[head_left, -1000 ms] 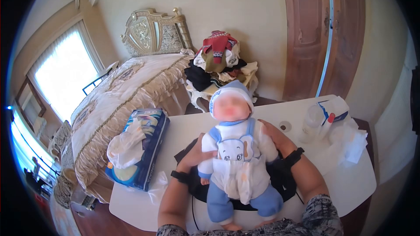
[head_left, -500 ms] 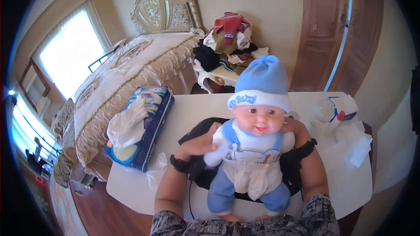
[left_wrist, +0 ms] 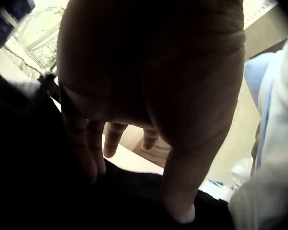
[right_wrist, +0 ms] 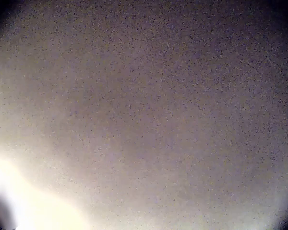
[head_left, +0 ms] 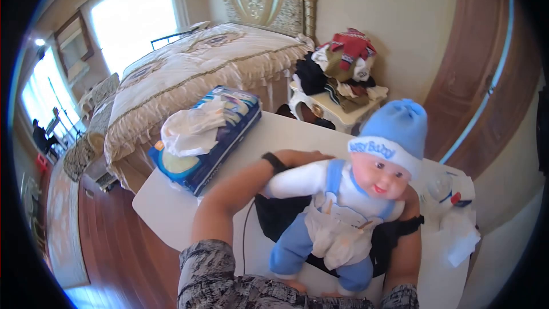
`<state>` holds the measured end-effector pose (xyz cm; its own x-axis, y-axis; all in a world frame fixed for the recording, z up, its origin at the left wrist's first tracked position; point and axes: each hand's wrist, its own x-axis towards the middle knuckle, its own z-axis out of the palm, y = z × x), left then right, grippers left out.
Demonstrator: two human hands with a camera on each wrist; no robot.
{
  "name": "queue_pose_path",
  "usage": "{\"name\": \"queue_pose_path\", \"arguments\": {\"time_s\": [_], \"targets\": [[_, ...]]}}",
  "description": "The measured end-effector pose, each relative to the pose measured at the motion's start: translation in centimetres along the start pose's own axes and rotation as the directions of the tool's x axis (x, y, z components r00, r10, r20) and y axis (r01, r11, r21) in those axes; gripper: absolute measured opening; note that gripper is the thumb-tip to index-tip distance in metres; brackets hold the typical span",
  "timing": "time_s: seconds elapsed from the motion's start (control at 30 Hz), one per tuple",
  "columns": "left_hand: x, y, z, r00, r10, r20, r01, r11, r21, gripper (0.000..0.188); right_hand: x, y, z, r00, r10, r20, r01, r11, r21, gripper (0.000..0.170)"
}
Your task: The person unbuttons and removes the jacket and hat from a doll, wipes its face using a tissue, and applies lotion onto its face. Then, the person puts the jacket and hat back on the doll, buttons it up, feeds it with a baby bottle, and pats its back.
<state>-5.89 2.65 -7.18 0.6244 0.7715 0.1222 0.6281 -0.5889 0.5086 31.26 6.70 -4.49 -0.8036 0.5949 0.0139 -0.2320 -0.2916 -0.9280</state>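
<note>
A doll (head_left: 366,194) in a blue-and-white outfit and blue cap (head_left: 396,129) leans back, half upright, over black fabric (head_left: 280,214) on the white table (head_left: 166,209). A whitish cloth piece (head_left: 337,243) covers its front. My left hand (head_left: 309,157) is beside the doll's sleeve, partly hidden; in the left wrist view this hand (left_wrist: 153,86) points its fingers down, fingertips touching black fabric (left_wrist: 134,191). Behind the doll's neck and shoulder, my right hand (head_left: 410,203) is mostly hidden, so its grip cannot be seen. The right wrist view is a blur.
A blue diaper pack (head_left: 234,131) with a white diaper (head_left: 191,129) on it lies at the table's left. A clear bottle (head_left: 439,186) and white tissues (head_left: 457,229) are at the right. Beyond stand a bed (head_left: 200,63) and a stool (head_left: 337,111) piled with clothes.
The doll has come from lying back to a raised, leaning pose. My left hand has moved from its chest to beyond its sleeve. The head view has turned left.
</note>
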Motion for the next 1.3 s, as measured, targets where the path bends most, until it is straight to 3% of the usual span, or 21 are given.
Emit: {"name": "queue_pose_path", "arguments": {"time_s": [0.07, 0.1, 0.17, 0.3, 0.4, 0.43, 0.53, 1.0, 1.1, 1.2, 1.27, 1.3], "targets": [[-0.6, 1.6, 1.9, 0.949, -0.272, -0.158, 0.263, 0.962, -0.073, 0.043, 0.5, 0.5, -0.9, 0.999, -0.015, 0.05, 0.017, 0.999, -0.038, 0.074], [-1.0, 2.1, 1.7, 0.944, -0.287, -0.163, 0.275, 0.957, -0.095, 0.041, 0.5, 0.5, -0.8, 0.998, -0.043, 0.04, 0.045, 0.998, -0.037, 0.072], [-1.5, 4.1, 0.5, 0.938, -0.307, -0.163, 0.286, 0.948, -0.141, 0.036, 0.4, 0.8, -1.9, 0.991, -0.091, 0.096, 0.105, 0.984, -0.146, 0.064], [-2.7, 7.1, -1.8, 0.933, -0.336, -0.132, 0.304, 0.928, -0.214, 0.029, 0.4, 1.0, -2.2, 0.992, -0.101, 0.079, 0.115, 0.975, -0.192, 0.064], [-3.8, 4.2, 0.3, 0.803, -0.289, -0.521, 0.023, 0.889, -0.458, 0.015, 0.3, 1.0, -1.4, 0.991, -0.117, 0.063, 0.128, 0.964, -0.232, 0.064], [-4.3, 6.3, -0.5, 0.74, -0.412, -0.531, 0.098, 0.848, -0.522, 0.012, 0.2, 0.9, -1.2, 0.991, -0.118, 0.057, 0.129, 0.96, -0.248, 0.064], [-4.4, 10.2, -0.5, 0.588, -0.012, -0.809, 0.034, 0.999, 0.011, 0.012, -0.2, 0.5, -0.7, 0.991, -0.128, 0.038, 0.133, 0.945, -0.299, 0.064], [-4.4, 14.7, 0.4, 0.579, -0.222, -0.784, 0.156, 0.975, -0.16, 0.014, -0.5, -2.7, 1.5, 0.975, -0.218, -0.033, 0.166, 0.825, -0.54, 0.064], [-3.6, 12.4, 0.4, 0.287, -0.397, -0.872, 0.319, 0.898, -0.304, 0.019, 0.1, -3.3, 2.0, 0.973, -0.227, -0.033, 0.165, 0.793, -0.587, 0.064], [-3.3, 11.3, -1.7, -0.068, -0.609, -0.791, -0.029, 0.793, -0.608, 0.016, 0.5, -3.5, 2.3, 0.97, -0.239, -0.044, 0.16, 0.765, -0.624, 0.064], [-6.1, 6.9, -3.0, -0.178, -0.571, -0.801, -0.129, 0.821, -0.557, 0.011, 0.7, -3.4, 2.6, 0.968, -0.246, -0.052, 0.156, 0.749, -0.643, 0.064], [-7.4, 7.4, -3.9, -0.145, -0.517, -0.844, -0.105, 0.856, -0.506, 0.008, 0.9, -3.4, 2.7, 0.967, -0.25, -0.055, 0.155, 0.742, -0.653, 0.064]]}}
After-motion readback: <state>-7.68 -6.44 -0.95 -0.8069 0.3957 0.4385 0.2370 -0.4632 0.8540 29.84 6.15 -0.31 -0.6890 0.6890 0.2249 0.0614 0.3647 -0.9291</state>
